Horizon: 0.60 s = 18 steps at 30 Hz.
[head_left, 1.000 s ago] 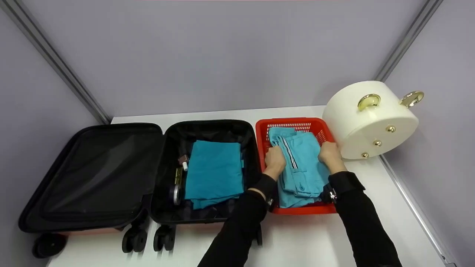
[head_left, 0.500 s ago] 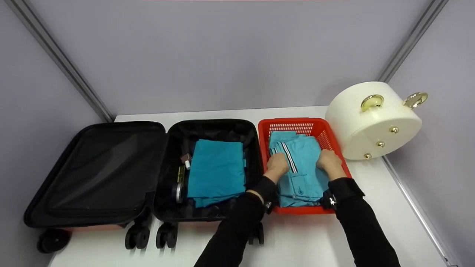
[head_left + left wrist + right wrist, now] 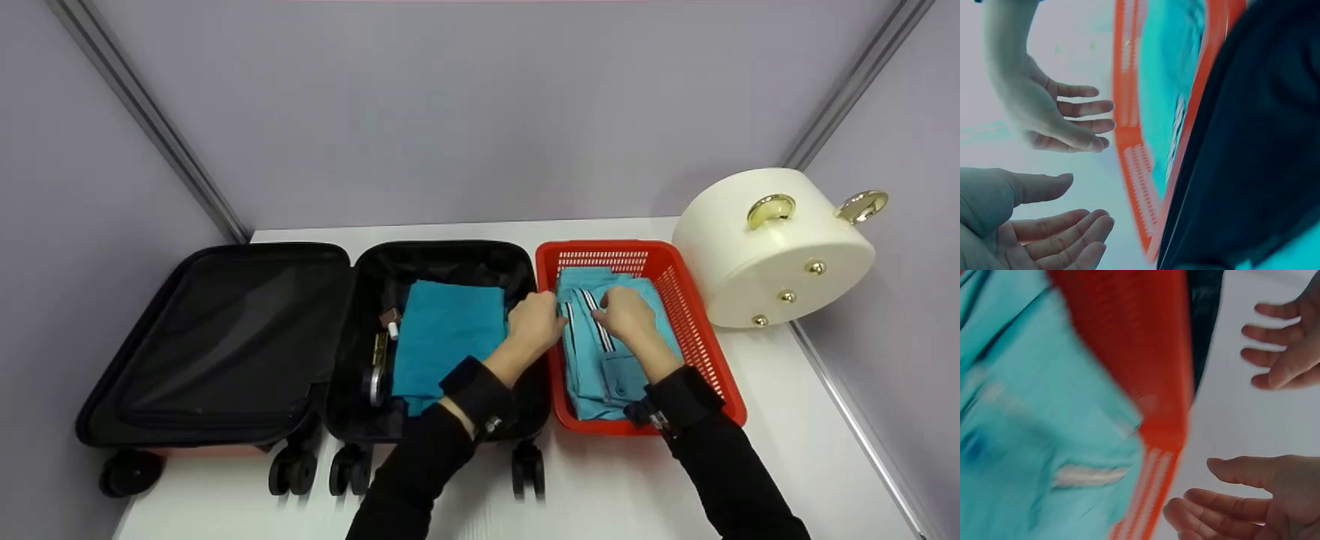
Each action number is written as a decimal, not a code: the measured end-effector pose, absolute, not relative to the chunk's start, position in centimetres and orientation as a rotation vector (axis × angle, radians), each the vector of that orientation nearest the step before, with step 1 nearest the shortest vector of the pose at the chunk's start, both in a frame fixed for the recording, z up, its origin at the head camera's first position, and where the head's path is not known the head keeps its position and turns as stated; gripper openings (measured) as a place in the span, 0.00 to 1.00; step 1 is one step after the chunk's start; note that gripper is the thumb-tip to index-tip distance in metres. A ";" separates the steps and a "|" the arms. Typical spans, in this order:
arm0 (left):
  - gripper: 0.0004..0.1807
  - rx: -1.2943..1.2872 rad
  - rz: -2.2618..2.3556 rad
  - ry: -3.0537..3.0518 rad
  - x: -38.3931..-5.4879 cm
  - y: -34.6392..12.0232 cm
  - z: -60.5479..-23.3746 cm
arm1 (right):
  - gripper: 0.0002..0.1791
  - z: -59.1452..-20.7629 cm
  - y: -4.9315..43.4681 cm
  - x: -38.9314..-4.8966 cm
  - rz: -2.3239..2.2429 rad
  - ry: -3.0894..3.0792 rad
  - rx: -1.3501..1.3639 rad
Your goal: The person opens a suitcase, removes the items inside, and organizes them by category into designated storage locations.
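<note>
The left hand (image 3: 536,322) is over the neighbouring rims of the suitcase (image 3: 472,259) and the red basket (image 3: 705,352). The right hand (image 3: 628,319) is above the folded clothes (image 3: 619,382), which lie inside the basket, a striped band and a buttoned pocket on top. Both wrist views show each grip fairly wide, the fingers loosely extended and the thumb apart from them.

The suitcase lies open on the white surface (image 3: 600,487), its other half (image 3: 225,345) spread out to the left. A folded blue cloth (image 3: 450,330) lies in the half beside the basket, with a few small items (image 3: 376,385) along its left. A round white case (image 3: 765,255) with gold handles lies tipped just beside the basket.
</note>
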State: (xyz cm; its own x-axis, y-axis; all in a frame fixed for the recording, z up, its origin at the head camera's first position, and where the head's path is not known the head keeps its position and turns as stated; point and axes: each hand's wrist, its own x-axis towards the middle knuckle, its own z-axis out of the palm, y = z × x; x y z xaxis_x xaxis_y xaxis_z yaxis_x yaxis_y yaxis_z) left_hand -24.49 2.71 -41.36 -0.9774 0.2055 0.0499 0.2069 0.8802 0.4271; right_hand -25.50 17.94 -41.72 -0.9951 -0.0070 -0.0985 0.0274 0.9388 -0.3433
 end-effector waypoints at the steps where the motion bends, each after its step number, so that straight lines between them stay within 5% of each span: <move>1: 0.10 -0.323 -0.704 -3.026 -24.5 1.8 -41.1 | 0.17 -41.4 17.1 -25.4 -0.554 3.004 -0.022; 6: 0.10 -0.234 -0.741 -2.973 -24.9 -3.0 -40.4 | 0.15 -40.3 13.1 -24.9 -0.688 3.035 -0.200; 18: 0.33 0.228 -0.907 -2.979 -26.9 -11.7 -43.4 | 0.25 -42.1 5.2 -26.0 -0.745 2.940 -0.232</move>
